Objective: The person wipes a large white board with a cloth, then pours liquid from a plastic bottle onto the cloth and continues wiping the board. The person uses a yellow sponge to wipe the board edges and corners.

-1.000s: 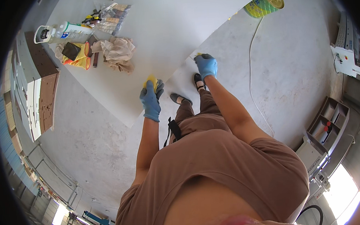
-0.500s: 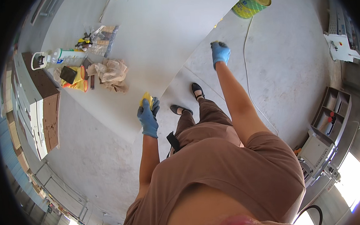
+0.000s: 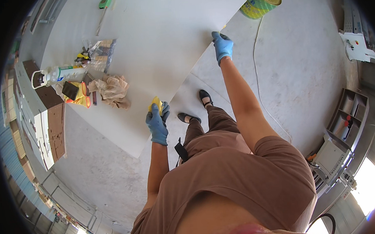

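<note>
My left hand (image 3: 157,125), in a blue-grey glove, grips a small yellow piece (image 3: 156,103) between thumb and fingers, just over the near edge of a large pale grey board (image 3: 162,42). Whether the piece is a sponge or a scraper cannot be made out. My right hand (image 3: 223,46), in a blue glove, is at the board's right edge with its fingers closed. What it pinches, if anything, is hidden. Beside its fingertips a small yellow spot (image 3: 224,27) shows on the board's edge.
On the board's left lie crumpled beige cloth (image 3: 113,90), a yellow-red packet (image 3: 83,97) with a dark flat item (image 3: 70,90), a clear bottle (image 3: 68,73) and a green-handled tool (image 3: 104,2). A green-yellow can (image 3: 258,5) and a white cable (image 3: 256,71) are at right.
My right hand has moved up and left, from beside the board to its edge. My left hand stays near the board's edge with the yellow piece. The view has shifted slightly.
</note>
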Motion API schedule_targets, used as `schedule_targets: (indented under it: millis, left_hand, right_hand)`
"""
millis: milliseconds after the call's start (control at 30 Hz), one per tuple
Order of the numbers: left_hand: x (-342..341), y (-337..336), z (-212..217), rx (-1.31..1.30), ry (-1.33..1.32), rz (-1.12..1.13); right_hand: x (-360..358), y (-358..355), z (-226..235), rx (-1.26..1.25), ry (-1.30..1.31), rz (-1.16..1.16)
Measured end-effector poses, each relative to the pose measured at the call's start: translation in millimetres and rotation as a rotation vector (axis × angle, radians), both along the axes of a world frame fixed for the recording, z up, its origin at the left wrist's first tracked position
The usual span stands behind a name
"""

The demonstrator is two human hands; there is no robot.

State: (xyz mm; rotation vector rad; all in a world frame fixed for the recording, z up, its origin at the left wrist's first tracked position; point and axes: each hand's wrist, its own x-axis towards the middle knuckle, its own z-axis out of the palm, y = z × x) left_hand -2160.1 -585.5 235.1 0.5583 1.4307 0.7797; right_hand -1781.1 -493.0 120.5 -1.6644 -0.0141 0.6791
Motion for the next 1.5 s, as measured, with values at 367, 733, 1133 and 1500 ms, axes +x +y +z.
schedule_targets:
  millis: [367, 733, 1133, 1500]
  left_hand:
    - [34, 9, -6, 0.008, 0.003, -0.034]
    - [64, 14, -5, 0.003, -0.022, -0.035]
    - [80, 18, -6, 0.027, 0.000, -0.074]
    - [104, 30, -5, 0.103, 0.028, -0.122]
  right_hand:
    - [32, -2, -16, 0.109, 0.305, -0.163]
    - [65, 26, -28, 0.093, 0.188, -0.117]
    - [68, 27, -18, 0.146, 0.262, -0.157]
    - [70, -19, -27, -0.041, 0.091, -0.010]
